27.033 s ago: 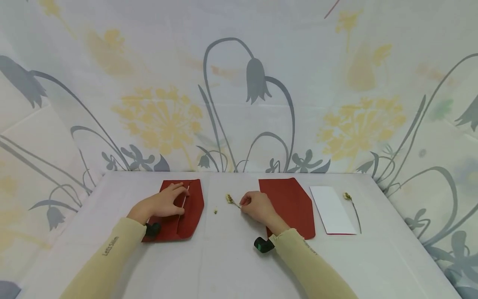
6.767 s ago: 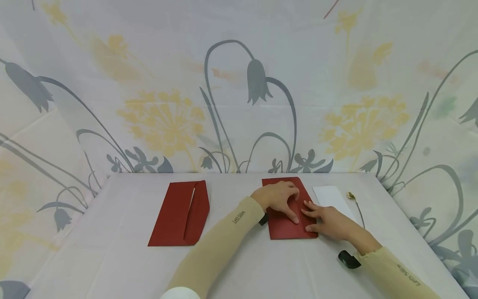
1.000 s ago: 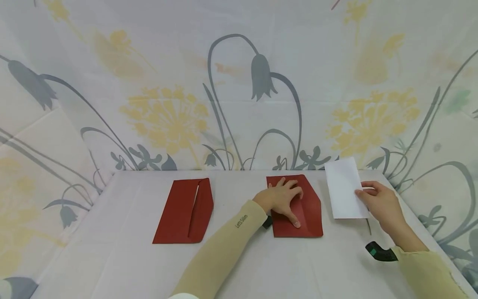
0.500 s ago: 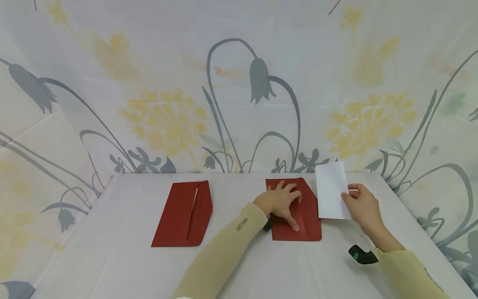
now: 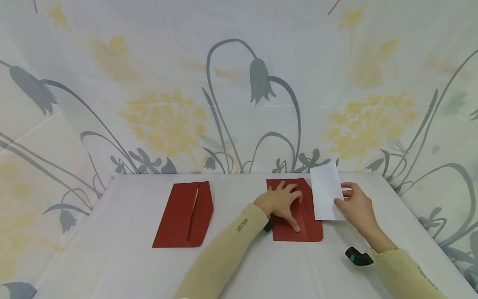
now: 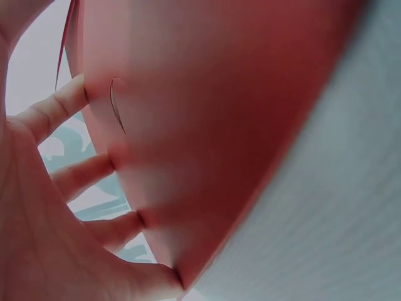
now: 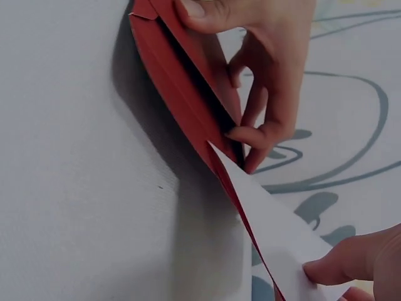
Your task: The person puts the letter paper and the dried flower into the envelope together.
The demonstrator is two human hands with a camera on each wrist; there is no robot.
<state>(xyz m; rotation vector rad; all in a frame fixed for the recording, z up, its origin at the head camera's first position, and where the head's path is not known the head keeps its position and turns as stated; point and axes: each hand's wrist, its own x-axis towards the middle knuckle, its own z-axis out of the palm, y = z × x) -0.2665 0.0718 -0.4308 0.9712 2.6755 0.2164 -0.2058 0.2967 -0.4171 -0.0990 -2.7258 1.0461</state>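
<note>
The right envelope (image 5: 313, 226) is red and lies with its pointed flap to the right. My left hand (image 5: 279, 202) rests on it, thumb and fingers spread wide. In the left wrist view, several fingertips touch the red paper. The right wrist view shows a dark gap at the envelope's mouth. My right hand (image 5: 357, 209) pinches a white card (image 5: 325, 192) with red along its edge by the right side, thumb in front. The card is raised in front of the flap, and its corner reaches the flap in the right wrist view.
Another red envelope (image 5: 174, 218) lies to the left, with a white strip showing at its mouth. Both stand on a white cloth-covered table (image 5: 123, 224). A flower-patterned cloth (image 5: 239, 104) rises behind. No dried flower shows now.
Over the last second my right hand has carried the card left, onto the envelope's flap side. The left hand has stayed put. Earlier, a dried flower lay on the right.
</note>
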